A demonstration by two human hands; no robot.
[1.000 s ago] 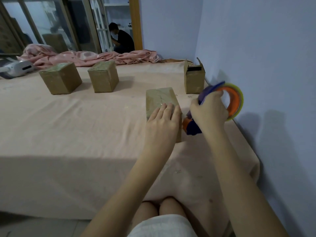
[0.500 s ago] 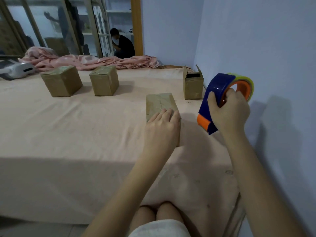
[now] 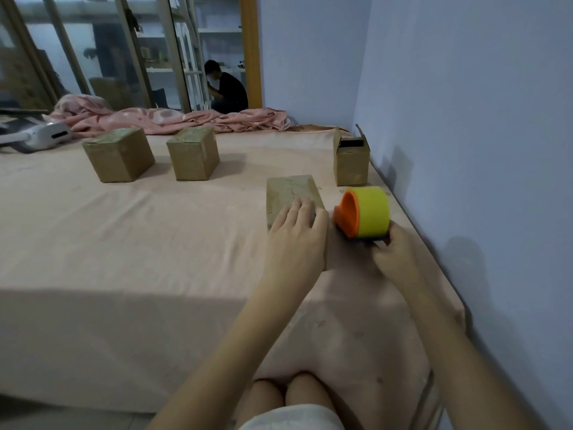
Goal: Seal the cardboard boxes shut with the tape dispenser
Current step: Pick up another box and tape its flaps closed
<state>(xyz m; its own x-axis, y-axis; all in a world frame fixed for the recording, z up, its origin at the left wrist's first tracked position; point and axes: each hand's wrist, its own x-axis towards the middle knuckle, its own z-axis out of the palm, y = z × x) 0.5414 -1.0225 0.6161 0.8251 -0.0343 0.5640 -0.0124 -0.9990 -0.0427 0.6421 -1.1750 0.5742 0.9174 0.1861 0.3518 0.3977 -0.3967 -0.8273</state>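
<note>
the right hand (image 3: 395, 254) grips the orange and yellow tape dispenser (image 3: 366, 212), resting on the pink cloth-covered table (image 3: 155, 243) just beside the closed brown cardboard box (image 3: 291, 193); the left hand (image 3: 296, 235) lies flat, fingers straight, likely steadying it.

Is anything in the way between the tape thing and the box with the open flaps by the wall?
Nothing visible. The tape dispenser, held by the right hand, sits on the sheet just in front of the open box, with only bare sheet between them. The box under the left hand is off to the side.
</note>
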